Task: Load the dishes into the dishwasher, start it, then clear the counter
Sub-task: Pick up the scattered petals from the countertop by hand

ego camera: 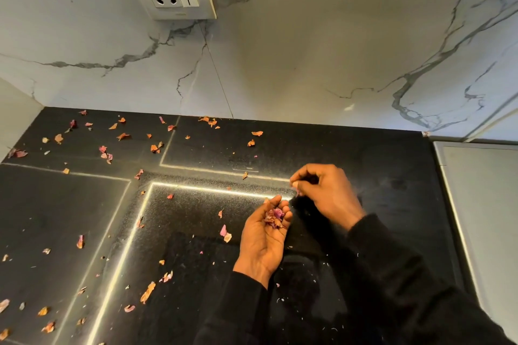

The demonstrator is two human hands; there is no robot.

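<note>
Dozens of dry pink and orange petals litter the black counter, mostly left of the hands. Left hand cups a small heap; right hand pinches one above it.
</note>
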